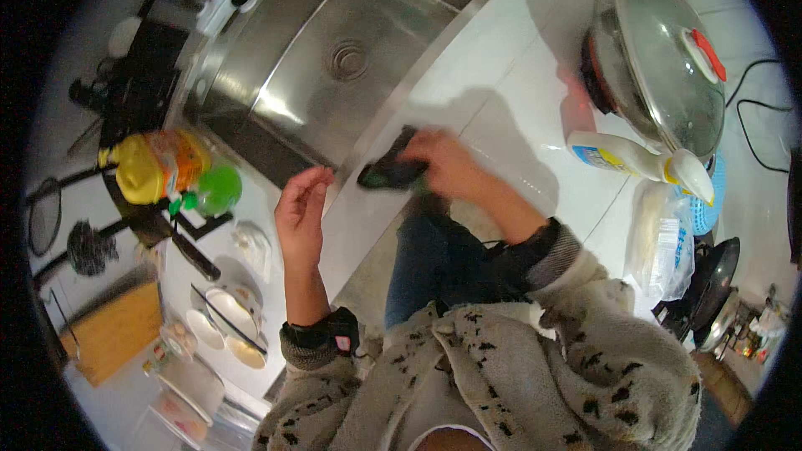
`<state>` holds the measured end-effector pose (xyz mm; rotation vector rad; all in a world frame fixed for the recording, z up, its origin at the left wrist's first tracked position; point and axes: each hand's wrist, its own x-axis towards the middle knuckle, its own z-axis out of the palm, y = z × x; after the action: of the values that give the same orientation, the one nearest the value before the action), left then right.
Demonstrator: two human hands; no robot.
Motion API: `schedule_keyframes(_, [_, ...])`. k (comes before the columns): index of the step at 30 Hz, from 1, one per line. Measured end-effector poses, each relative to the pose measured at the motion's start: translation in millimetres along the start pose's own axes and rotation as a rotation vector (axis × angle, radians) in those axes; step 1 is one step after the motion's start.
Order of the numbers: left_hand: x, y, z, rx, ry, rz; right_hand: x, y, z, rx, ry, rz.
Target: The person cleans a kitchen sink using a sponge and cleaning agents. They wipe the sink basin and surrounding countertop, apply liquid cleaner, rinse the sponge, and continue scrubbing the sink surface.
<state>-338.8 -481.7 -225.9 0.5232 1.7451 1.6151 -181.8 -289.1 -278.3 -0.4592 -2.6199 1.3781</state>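
My right hand [446, 164], blurred, is closed on a dark cloth [383, 174] at the front edge of the white countertop [495, 100]. The cloth lies close to the rim of the stainless steel sink [351, 3], whose drain [348, 61] is visible. Raised near the sink's front left corner is my left hand [301, 216], its fingers loosely bent and nothing visible in it. A bottle of green liquid [219, 190] and a yellow-capped jug [164, 166] stand to its left.
At right sits a lidded pan [664, 56] with a red-topped knob. Near it are a white spray bottle [620, 156], a plastic bag [664, 250] and a black wok [708, 282]. Bowls [232, 316] and a wooden cutting board [116, 332] occupy the left.
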Motion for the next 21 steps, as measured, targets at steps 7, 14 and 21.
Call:
schedule_keyframes(7, [-37.7, -3.1, -29.4, -0.03, 0.076, -0.014, 42.1, 46.7, -49.6, -0.436, 0.364, 0.321])
schedule_keyframes(14, [-89.9, -29.4, -66.5, -0.008, 0.114, -0.043, -11.2, -30.8, 102.7, -0.511, 0.237, -0.01])
schedule_keyframes(21, [-144.8, -39.8, -101.8, -0.057, 0.178, -0.003, -59.4, -98.4, 163.0, -0.351, -0.377, -0.146])
